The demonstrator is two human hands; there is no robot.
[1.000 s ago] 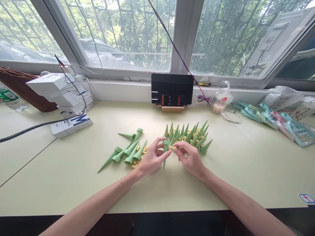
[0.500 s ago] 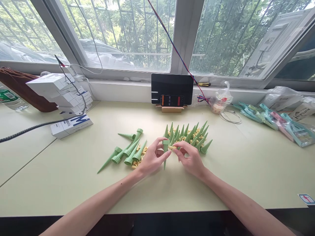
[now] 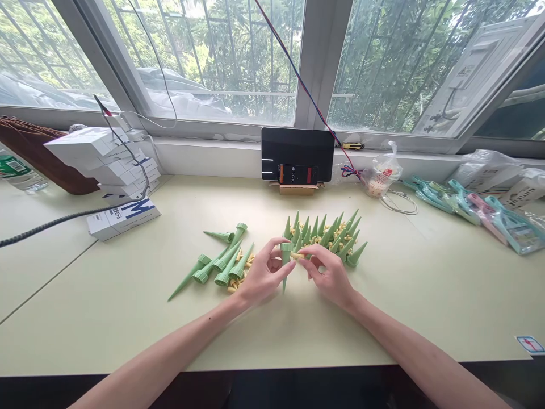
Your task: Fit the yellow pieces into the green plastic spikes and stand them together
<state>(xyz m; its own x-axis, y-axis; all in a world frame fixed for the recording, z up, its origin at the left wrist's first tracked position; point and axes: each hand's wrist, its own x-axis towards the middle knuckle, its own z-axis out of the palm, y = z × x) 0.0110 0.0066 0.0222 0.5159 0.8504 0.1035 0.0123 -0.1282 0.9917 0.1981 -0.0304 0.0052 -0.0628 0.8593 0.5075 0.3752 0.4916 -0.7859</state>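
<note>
My left hand (image 3: 261,278) pinches a green plastic spike (image 3: 285,267) near its wide top, its point aimed down at the table. My right hand (image 3: 327,275) pinches a small yellow piece (image 3: 298,255) against the side of that spike's top. Just behind my hands, several green spikes (image 3: 327,236) stand upright in a tight cluster with yellow bits among them. Left of my hands, several more green spikes (image 3: 221,264) lie loose on their sides, with small yellow parts (image 3: 238,278) beside them.
The pale green table (image 3: 128,295) carries a stack of white boxes (image 3: 106,159) at the left, a dark tablet with a phone (image 3: 297,154) propped at the window sill, a plastic bag (image 3: 383,173), and pastel clips (image 3: 481,213) at the right. A black cable (image 3: 46,224) crosses the left side.
</note>
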